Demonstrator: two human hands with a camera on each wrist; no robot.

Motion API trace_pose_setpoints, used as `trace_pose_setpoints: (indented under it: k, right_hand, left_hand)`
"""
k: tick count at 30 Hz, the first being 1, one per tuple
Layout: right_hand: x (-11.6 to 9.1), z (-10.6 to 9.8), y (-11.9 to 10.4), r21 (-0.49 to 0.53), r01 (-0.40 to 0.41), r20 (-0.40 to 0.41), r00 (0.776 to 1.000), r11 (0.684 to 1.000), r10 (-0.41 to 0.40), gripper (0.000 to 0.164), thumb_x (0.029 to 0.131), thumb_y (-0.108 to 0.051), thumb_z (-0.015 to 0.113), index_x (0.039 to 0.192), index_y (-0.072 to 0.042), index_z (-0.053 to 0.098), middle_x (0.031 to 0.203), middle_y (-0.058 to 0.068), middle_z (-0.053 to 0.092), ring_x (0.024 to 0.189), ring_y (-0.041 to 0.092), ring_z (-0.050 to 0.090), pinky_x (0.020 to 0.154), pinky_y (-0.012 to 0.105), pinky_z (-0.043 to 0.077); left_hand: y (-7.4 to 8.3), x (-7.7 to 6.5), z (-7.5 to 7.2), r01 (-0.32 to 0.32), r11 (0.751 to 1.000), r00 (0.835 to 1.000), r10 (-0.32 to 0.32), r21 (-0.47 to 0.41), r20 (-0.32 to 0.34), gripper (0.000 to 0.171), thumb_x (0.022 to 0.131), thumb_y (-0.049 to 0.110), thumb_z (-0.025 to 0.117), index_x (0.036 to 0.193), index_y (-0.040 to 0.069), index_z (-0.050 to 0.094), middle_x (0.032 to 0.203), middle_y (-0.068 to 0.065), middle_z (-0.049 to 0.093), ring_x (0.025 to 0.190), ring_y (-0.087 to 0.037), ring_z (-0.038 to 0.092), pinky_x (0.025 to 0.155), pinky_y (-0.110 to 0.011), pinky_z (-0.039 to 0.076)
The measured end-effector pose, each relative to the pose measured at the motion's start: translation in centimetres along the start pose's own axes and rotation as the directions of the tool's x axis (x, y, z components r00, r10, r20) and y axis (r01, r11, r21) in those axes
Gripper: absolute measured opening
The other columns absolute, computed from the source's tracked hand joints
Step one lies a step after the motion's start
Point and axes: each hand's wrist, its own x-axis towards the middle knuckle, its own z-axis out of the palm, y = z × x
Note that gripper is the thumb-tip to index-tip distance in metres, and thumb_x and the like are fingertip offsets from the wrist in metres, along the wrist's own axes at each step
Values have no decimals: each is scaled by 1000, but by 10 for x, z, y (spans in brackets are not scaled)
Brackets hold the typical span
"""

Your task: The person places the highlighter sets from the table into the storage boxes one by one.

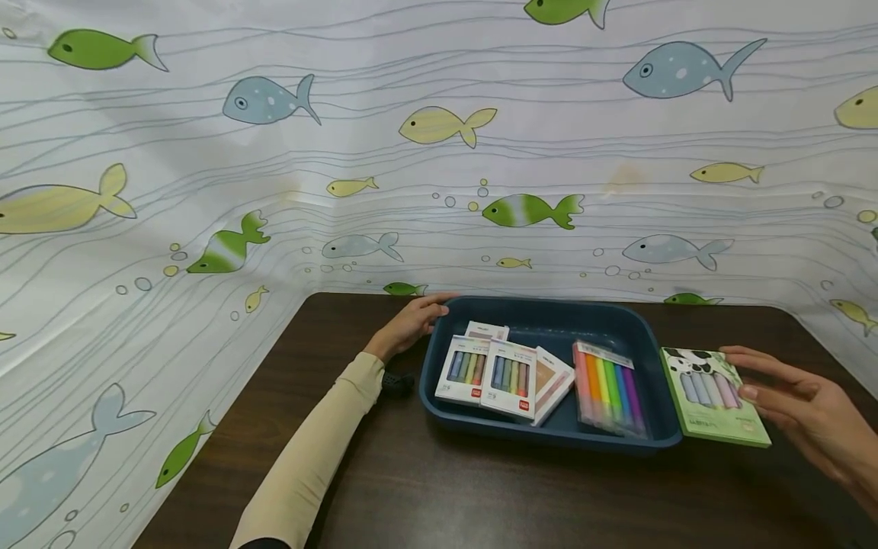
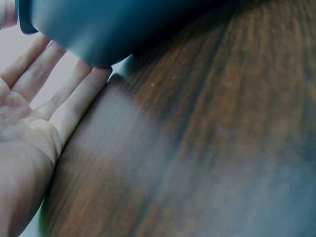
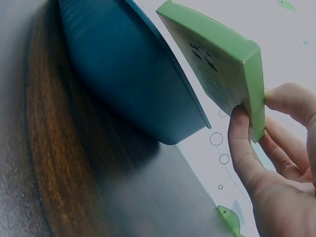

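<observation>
A dark blue plastic bin point(image 1: 535, 435) stands on the table, packages lying inside it. At its far left corner, my left hand point(image 1: 411, 324) holds the bin, thumb at the rim; in the left wrist view the fingers point(image 2: 74, 98) reach along its outer wall. My right hand point(image 1: 816, 408) grips the right side of a flat green box of pastel markers point(image 1: 716, 427) with a panda picture. This box is held up beside the bin's right rim, thumb on its face and fingers behind; in the right wrist view it is tilted above the table.
Several white boxes of coloured sticks point(image 1: 509, 381) lie overlapping at the bin's left. A clear pack of rainbow markers point(image 1: 610, 393) lies at its right. The brown table point(image 1: 521, 496) meets a fish-patterned sheet point(image 1: 439, 198) at the back.
</observation>
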Motion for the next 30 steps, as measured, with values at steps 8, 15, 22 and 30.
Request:
trace_pose_setpoints:
  k: [8, 15, 22, 30]
  right_hand:
    - [9, 6, -5, 111, -11, 15, 1000, 994, 10, 54, 104, 10, 46, 156, 3, 34, 160, 5, 25, 128, 0, 47, 83, 28, 56]
    - [15, 13, -8, 150, -17, 16, 1000, 989, 15, 53, 103, 12, 47, 155, 4, 36, 159, 5, 27, 128, 2, 49, 84, 29, 56]
    - [20, 18, -11, 186, -17, 29, 1000, 982, 11, 52, 102, 14, 46, 153, 7, 37, 159, 8, 28, 128, 6, 50, 85, 31, 56]
    - [26, 22, -16, 183, -20, 61, 998, 983, 9, 52, 103, 14, 45, 153, 7, 36, 159, 11, 24, 128, 7, 51, 87, 31, 56]
  left_hand:
    - [0, -1, -5, -12, 1000, 1000, 12, -11, 0, 47, 105, 21, 54, 151, 12, 50, 138, -16, 58, 118, -31, 61, 88, -43, 56]
    - [0, -2, -5, -9, 1000, 1000, 9, -13, -4, 46, 105, 20, 53, 151, 13, 51, 137, -16, 59, 116, -31, 62, 85, -40, 57]
    - [-2, -1, -3, 0, 1000, 1000, 0, -7, -5, 45, 106, 20, 53, 151, 14, 51, 140, -15, 55, 109, -29, 63, 79, -36, 56]
    - [-3, 2, -2, 6, 1000, 1000, -6, -17, 6, 46, 105, 21, 54, 151, 14, 51, 141, -15, 55, 121, -32, 59, 89, -44, 55]
